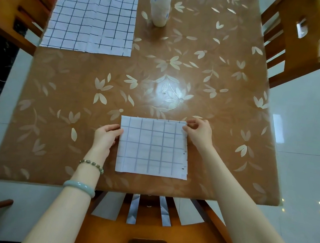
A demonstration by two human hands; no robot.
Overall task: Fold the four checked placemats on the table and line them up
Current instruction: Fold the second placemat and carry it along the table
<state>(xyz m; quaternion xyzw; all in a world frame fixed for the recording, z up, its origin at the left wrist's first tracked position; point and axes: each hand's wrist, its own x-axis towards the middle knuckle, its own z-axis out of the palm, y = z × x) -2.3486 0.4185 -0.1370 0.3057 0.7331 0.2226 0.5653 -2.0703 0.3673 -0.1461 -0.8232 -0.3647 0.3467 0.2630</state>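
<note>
A folded white placemat with a dark grid [153, 148] lies flat near the table's front edge, a neat square several layers thick. My left hand [106, 136] pinches its left edge near the far corner. At the far right corner my right hand [199, 131] grips the mat's edge between thumb and fingers. An unfolded pile of checked placemats [93, 16] lies spread out at the far left of the table, with one layer's edge showing down its middle.
The brown table [178, 74] has a leaf pattern and a glossy cover. A white cylindrical container [160, 5] stands at the far middle. Wooden chairs stand at the left [16, 8], right [296, 36] and front [149, 234].
</note>
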